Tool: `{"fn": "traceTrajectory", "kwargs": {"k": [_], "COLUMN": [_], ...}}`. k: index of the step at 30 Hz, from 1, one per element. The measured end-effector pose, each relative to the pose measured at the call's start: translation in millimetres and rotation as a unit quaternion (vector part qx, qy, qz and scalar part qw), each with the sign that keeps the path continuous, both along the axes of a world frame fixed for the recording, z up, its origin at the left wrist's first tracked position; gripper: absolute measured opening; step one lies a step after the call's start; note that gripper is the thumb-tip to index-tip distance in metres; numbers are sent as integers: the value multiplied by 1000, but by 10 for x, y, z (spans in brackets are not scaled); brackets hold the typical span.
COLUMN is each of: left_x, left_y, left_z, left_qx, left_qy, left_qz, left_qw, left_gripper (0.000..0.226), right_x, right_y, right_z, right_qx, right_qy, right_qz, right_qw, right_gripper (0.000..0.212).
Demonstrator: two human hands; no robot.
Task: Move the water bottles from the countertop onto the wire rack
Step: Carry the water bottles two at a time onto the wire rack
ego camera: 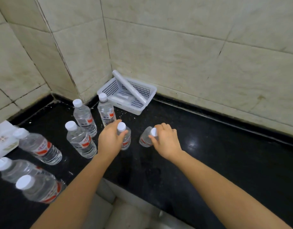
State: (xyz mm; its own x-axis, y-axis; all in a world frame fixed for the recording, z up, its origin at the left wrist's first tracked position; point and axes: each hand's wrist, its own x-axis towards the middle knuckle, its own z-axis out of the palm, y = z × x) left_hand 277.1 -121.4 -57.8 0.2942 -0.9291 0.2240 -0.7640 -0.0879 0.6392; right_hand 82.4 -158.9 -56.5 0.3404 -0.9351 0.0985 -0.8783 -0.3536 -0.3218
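Note:
Several clear water bottles with white caps and red labels stand on the black countertop (208,146). My left hand (109,139) grips the neck of one bottle (126,141) near the middle. My right hand (166,139) grips the neck of another bottle (145,139), which tilts to the left. Other bottles stand behind and to the left: two at the back (84,118) (106,111), one beside my left wrist (81,141), one further left (40,146), two at the near left edge (36,189) (12,171). No wire rack is in view.
A white perforated plastic basket (136,106) sits in the tiled corner with a white roll (129,86) leaning in it. A white packet (3,139) lies at the far left. The countertop's front edge runs below my forearms.

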Motion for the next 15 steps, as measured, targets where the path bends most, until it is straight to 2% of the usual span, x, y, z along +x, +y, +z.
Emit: {"fn": "traceTrajectory", "kwargs": {"k": [6,8,15], "left_x": [-270,-477,-1604], "left_y": [133,198,568], "left_z": [137,179,325], "left_qx": [24,27,36], "left_qy": [-22,7,105], "left_qz": [-96,-108,-196], "left_qw": [995,994,974], "left_gripper": [27,23,42], "right_x": [-570,-822,-2066], "right_y": [110,215,920], "right_z": [168,269,578], "right_qx": [67,82,125], "right_qy": [-57,-64,-109], "right_qz": [-67,-77,-147], "right_qw": [994,992,975], "right_gripper": [31,31,26]}}
